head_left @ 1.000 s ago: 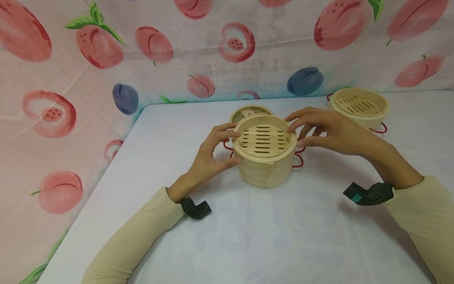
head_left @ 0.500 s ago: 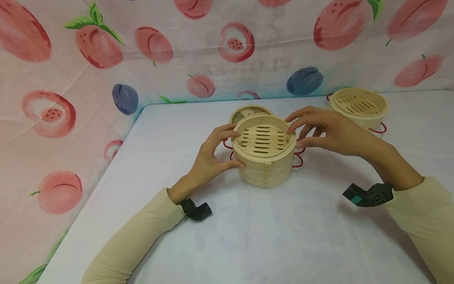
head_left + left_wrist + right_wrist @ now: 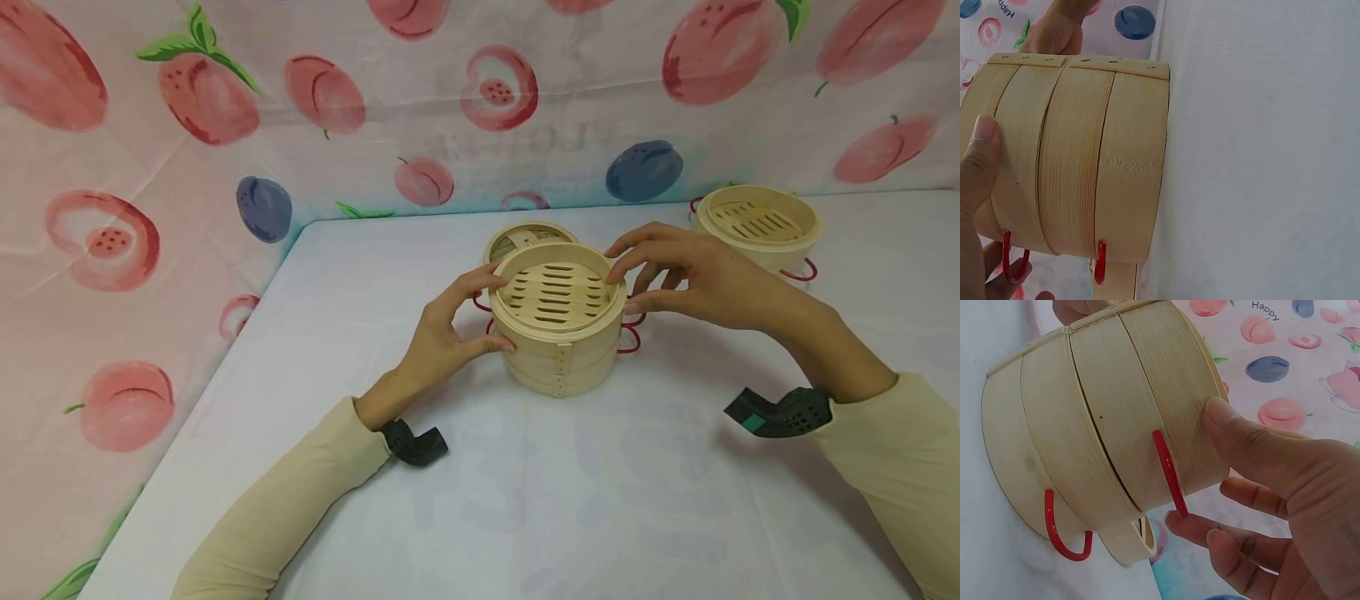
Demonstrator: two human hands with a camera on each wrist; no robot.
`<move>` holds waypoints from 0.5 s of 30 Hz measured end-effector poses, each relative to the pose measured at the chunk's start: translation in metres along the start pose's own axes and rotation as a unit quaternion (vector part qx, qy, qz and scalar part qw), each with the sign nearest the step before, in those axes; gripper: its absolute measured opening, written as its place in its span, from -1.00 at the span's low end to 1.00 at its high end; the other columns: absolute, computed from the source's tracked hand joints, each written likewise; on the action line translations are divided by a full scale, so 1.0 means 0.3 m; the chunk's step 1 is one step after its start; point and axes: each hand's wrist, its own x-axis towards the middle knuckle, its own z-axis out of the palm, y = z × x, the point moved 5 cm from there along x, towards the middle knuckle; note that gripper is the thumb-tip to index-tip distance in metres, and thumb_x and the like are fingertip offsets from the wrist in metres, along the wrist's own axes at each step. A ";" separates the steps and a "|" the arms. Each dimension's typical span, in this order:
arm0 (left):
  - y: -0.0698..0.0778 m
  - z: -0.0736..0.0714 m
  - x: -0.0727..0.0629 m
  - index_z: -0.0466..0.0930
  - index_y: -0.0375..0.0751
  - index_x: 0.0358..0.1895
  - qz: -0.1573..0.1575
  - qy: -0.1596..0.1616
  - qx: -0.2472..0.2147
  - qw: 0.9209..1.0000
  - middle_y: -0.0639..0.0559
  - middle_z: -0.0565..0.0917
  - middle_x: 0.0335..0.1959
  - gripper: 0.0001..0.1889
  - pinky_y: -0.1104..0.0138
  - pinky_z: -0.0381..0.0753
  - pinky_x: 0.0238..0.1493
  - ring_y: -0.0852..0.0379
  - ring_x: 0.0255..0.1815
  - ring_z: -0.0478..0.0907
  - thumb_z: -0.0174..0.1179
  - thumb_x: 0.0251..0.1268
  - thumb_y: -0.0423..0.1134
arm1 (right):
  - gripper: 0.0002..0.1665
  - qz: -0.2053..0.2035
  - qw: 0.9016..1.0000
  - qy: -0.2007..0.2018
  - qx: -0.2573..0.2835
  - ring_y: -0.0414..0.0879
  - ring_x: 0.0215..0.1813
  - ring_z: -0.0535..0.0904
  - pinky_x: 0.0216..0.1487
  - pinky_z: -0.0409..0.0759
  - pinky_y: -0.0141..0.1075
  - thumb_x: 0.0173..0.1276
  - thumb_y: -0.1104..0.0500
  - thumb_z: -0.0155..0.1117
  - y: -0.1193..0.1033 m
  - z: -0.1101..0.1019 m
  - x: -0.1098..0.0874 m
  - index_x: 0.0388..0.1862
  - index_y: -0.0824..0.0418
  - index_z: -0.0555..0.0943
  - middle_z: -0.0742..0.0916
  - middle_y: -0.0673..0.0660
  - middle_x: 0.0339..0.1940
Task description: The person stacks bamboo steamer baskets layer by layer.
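We see a long left sleeve (image 3: 292, 504) and a matching right sleeve (image 3: 888, 467), both plain beige cloth, the left one softly creased. Past them, the left hand (image 3: 446, 325) and the right hand (image 3: 697, 279) are bare. At each wrist we notice black gear: a left wrist unit (image 3: 416, 445), bent like an elbow, and a right wrist unit (image 3: 783, 414) with small round holes and a teal patch (image 3: 753, 422).

Premises: a curtained-off recording corner; the type of building cannot be determined. A white-topped table (image 3: 480, 517) adjoins fruit-printed sheeting (image 3: 337, 167) at rear and left. Black wrist-worn devices (image 3: 783, 413) support a recording set-up. The bamboo steamer (image 3: 562, 367) is kitchenware, insufficient to establish a kitchen.
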 end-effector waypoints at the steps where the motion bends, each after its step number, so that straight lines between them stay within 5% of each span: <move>1: -0.002 0.000 0.000 0.43 -0.33 0.15 0.000 0.000 0.001 1.000 -0.18 0.44 0.27 -0.23 0.10 0.35 0.18 -0.05 0.41 0.21 0.54 -0.31 -0.50 | -0.56 0.001 1.000 -0.001 -0.001 -0.22 -0.24 0.61 -0.32 0.61 -0.38 0.09 0.27 0.50 0.000 0.000 0.000 -0.03 -0.01 0.65 0.54 -0.02 0.13; 15: -0.004 0.003 -0.004 0.40 -0.33 0.20 0.002 -0.008 0.002 1.000 -0.15 0.39 0.33 -0.20 0.11 0.36 0.13 -0.05 0.44 0.16 0.54 -0.27 -0.46 | -0.55 -0.005 1.000 -0.006 -0.011 -0.23 -0.25 0.62 -0.32 0.60 -0.38 0.09 0.26 0.51 -0.005 -0.004 -0.001 -0.03 -0.01 0.64 0.54 -0.02 0.12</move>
